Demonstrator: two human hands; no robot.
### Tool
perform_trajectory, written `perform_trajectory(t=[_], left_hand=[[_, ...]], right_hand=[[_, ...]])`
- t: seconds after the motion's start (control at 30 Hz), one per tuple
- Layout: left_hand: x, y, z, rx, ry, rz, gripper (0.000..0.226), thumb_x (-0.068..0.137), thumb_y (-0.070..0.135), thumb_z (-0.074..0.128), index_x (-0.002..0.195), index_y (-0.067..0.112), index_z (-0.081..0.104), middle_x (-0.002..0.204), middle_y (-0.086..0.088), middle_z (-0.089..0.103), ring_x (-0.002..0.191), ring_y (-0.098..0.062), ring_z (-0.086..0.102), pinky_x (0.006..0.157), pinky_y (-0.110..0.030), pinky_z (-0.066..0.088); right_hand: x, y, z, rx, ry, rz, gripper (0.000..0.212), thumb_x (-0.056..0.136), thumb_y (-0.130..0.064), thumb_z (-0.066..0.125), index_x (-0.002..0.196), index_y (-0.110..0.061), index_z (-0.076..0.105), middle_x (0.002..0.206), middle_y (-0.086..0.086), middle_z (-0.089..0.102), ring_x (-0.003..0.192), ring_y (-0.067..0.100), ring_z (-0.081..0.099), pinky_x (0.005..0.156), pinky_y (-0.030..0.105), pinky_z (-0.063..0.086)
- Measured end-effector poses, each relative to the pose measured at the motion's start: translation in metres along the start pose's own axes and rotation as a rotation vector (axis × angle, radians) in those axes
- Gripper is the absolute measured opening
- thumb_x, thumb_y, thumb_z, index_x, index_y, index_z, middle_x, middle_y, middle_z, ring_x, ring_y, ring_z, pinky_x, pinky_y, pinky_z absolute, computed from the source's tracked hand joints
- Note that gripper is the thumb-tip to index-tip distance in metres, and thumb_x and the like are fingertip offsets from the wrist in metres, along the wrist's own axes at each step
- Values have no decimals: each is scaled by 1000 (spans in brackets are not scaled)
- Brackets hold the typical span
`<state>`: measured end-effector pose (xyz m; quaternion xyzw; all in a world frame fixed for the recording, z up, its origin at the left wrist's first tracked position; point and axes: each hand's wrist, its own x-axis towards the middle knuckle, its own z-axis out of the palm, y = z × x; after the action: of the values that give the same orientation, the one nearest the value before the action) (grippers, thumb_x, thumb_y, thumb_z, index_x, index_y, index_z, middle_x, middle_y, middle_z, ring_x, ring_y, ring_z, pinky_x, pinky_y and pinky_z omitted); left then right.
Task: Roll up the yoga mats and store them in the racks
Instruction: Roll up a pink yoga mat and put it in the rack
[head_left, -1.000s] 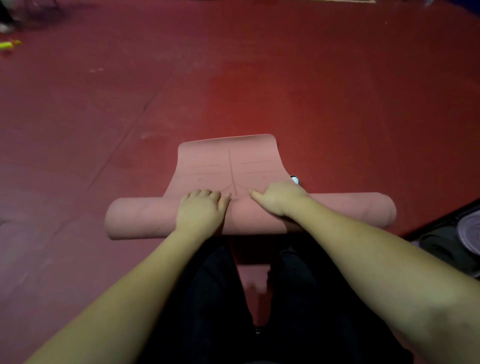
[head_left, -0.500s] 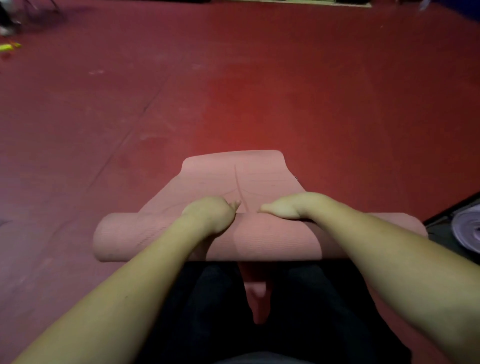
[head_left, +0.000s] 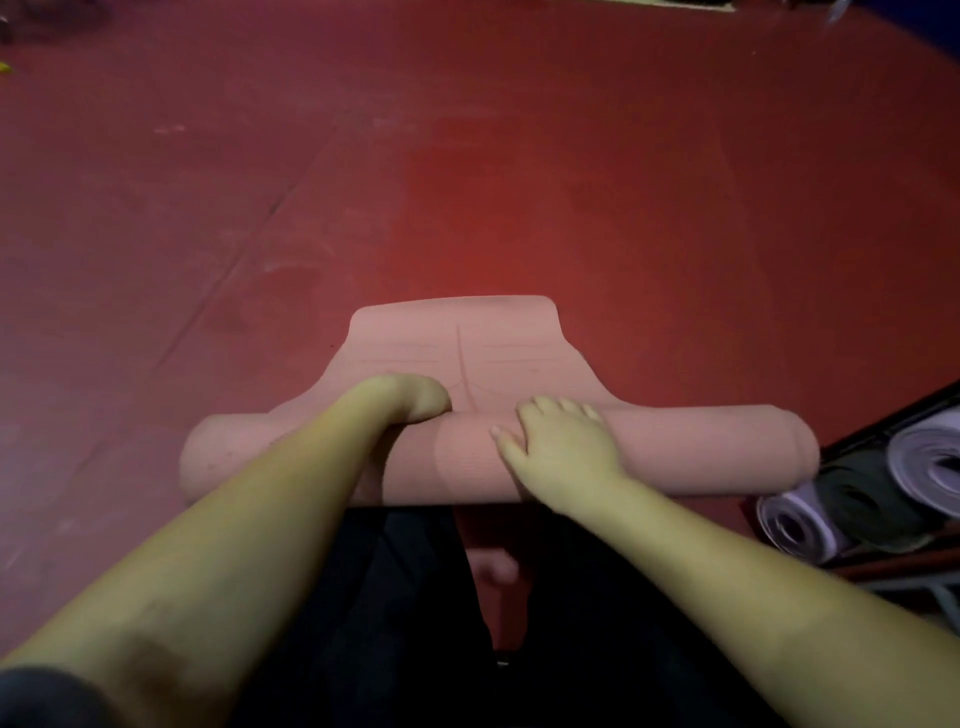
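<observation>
A pink yoga mat lies across the red floor in front of my knees, mostly rolled into a thick roll. A short flat tail with faint printed lines still lies on the floor beyond it. My left hand hooks over the far side of the roll near its middle, its fingers curled down out of sight. Just right of the middle, my right hand lies flat on top of the roll with its fingers spread and straight.
A dark rack stands at the right edge, holding a lilac rolled mat, a dark green one and a smaller lilac one. The roll's right end is close to them. Red floor stretches ahead and to the left.
My right hand has come off the far side of the roll and now lies flat on top, nearer me. The left hand stays hooked over. More of the rack shows.
</observation>
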<state>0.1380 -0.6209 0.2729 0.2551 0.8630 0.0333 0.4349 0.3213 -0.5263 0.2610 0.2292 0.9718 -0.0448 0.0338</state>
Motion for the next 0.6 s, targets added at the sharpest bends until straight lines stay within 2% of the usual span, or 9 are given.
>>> perform_trajectory(t=[0.1, 0.2, 0.23, 0.27, 0.3, 0.33, 0.47, 0.53, 0.6], left_hand=[[7, 7, -2, 26, -14, 2, 27, 97, 22, 47, 112, 11, 66, 117, -13, 64, 97, -29, 59, 87, -38, 44], [19, 8, 1, 145, 175, 15, 45, 103, 37, 36, 125, 8, 63, 137, -18, 56, 120, -34, 54, 103, -41, 40], [22, 6, 2, 149, 263, 19, 51, 104, 42, 31, 118, 8, 65, 133, -20, 58, 118, -35, 55, 103, -42, 41], [21, 4, 2, 158, 356, 51, 54, 104, 44, 27, 102, 9, 68, 123, -21, 63, 108, -35, 58, 98, -42, 45], [19, 2, 3, 167, 444, 93, 54, 104, 44, 26, 84, 11, 64, 111, -20, 67, 96, -34, 59, 90, -41, 48], [18, 0, 5, 150, 519, 136, 54, 104, 43, 26, 75, 12, 59, 101, -19, 68, 88, -33, 58, 84, -39, 49], [2, -14, 24, 61, 682, 225, 50, 104, 44, 30, 90, 11, 65, 102, -15, 66, 96, -36, 60, 79, -41, 46], [-8, -24, 44, 175, 773, 259, 54, 100, 50, 27, 94, 14, 66, 105, -12, 67, 100, -36, 60, 85, -43, 44], [-11, -37, 61, 326, 849, 266, 56, 96, 53, 27, 103, 16, 68, 110, -10, 68, 104, -35, 60, 92, -45, 42]], right_hand=[[0, 2, 10, -14, 35, 37, 72, 86, -63, 14, 105, -17, 66, 105, 6, 68, 101, 30, 59, 91, 40, 40], [15, 5, 7, -28, 8, 50, 75, 85, -65, 13, 104, -17, 67, 105, 6, 67, 101, 30, 60, 88, 39, 40], [20, 5, 4, -28, -9, 50, 72, 88, -65, 16, 106, -17, 66, 108, 6, 67, 103, 30, 60, 88, 38, 40], [25, 5, 2, -22, -24, 45, 68, 92, -64, 21, 108, -16, 66, 111, 7, 66, 105, 30, 59, 88, 38, 40], [29, 5, 0, -10, -33, 35, 63, 94, -62, 26, 110, -16, 65, 113, 7, 65, 106, 31, 59, 89, 38, 39], [33, 5, -1, 3, -45, 30, 61, 96, -62, 28, 111, -16, 65, 114, 8, 65, 106, 31, 59, 88, 38, 40], [51, 9, -4, 48, -154, 73, 68, 95, -65, 23, 112, -17, 68, 115, 10, 67, 106, 32, 61, 81, 38, 44], [63, 12, -6, 69, -213, 95, 72, 93, -67, 22, 113, -16, 70, 116, 11, 67, 106, 33, 61, 78, 37, 44], [76, 13, -9, 87, -283, 99, 72, 94, -65, 23, 119, -14, 68, 123, 14, 65, 111, 34, 60, 85, 38, 45]])
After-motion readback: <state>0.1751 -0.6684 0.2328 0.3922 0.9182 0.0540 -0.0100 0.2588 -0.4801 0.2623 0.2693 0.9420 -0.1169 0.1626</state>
